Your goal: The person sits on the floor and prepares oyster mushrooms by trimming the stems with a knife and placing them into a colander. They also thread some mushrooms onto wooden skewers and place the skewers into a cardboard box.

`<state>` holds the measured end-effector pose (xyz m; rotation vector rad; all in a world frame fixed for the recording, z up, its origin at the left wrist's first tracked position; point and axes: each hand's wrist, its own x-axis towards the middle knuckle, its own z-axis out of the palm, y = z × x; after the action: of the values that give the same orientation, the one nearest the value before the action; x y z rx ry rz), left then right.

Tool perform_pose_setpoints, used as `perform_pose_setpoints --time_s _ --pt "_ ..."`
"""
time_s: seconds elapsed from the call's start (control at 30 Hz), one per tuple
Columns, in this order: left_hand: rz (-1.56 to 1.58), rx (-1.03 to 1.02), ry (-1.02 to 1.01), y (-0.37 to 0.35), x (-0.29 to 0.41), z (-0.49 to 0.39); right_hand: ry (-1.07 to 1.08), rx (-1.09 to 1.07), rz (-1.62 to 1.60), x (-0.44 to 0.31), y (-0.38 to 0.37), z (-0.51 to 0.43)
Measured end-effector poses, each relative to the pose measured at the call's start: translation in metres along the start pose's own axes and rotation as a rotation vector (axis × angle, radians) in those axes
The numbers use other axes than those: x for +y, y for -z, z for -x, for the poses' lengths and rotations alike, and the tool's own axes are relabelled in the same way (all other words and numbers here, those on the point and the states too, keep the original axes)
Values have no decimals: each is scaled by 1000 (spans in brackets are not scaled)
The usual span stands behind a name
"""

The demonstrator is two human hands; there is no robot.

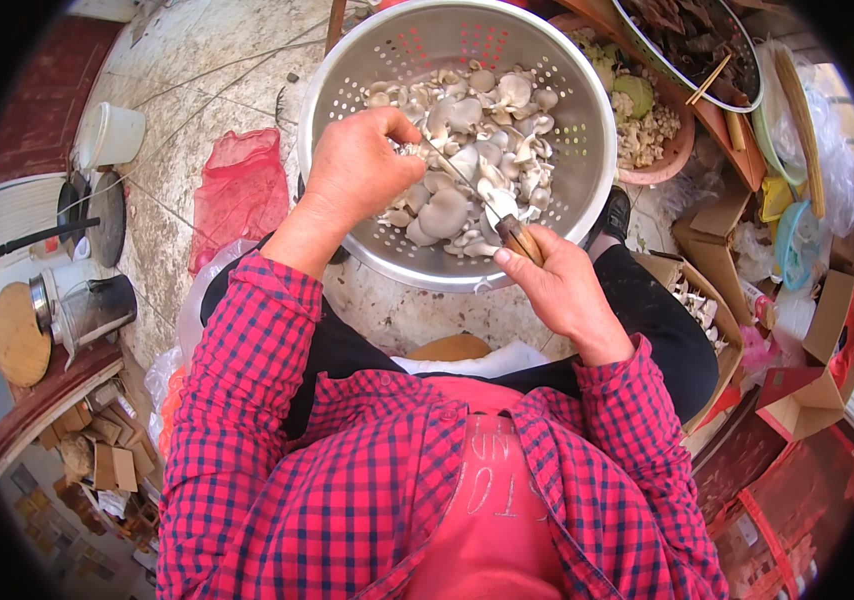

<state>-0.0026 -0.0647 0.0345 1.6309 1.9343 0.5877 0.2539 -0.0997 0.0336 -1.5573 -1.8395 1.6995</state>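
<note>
A large perforated stainless-steel colander (458,279) stands before me, holding a heap of grey oyster mushrooms (446,214). My right hand (566,289) grips the wooden handle of a knife (457,169) over its near right side. The thin blade slants up and left across the heap. My left hand (367,169) is over the colander's left part, thumb and fingers bent together beside the blade's tip. Whether these fingers pinch the tip or a small mushroom piece is hidden. A pale mushroom (498,201) lies just by the blade's handle end.
Beyond the right rim stands a pink basin (686,142) of mushroom trimmings, with another colander (753,90) above it. An open cardboard box (731,341) with pale pieces sits by my right knee. Red mesh (239,199) and a white bucket (116,135) are at left.
</note>
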Motion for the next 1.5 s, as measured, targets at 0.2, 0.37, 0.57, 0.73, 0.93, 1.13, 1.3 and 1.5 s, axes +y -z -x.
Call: perform_pose_setpoints --time_s 0.2,0.37,0.57,0.73,0.93,1.13,1.3,1.5 --pt "-99 7 -206 -18 -6 6 -37 -9 89 8 0 -7" --pt "-103 -84 -88 -13 5 5 -100 -33 2 15 -3 -13" --pt "61 -62 25 -7 -8 -4 -179 -103 -221 6 2 -8" --pt "312 -125 131 -9 -9 -5 -218 -122 -289 0 4 -5" --pt "463 -285 101 -17 3 4 -302 -183 -444 -9 4 -9" --pt "547 -234 124 -20 3 4 -242 -135 -434 -7 0 -10" --pt "776 -61 213 -8 0 -7 -246 -162 -515 -5 1 -2" --pt "689 -212 106 -16 1 1 -258 -164 -491 -6 -1 -5"
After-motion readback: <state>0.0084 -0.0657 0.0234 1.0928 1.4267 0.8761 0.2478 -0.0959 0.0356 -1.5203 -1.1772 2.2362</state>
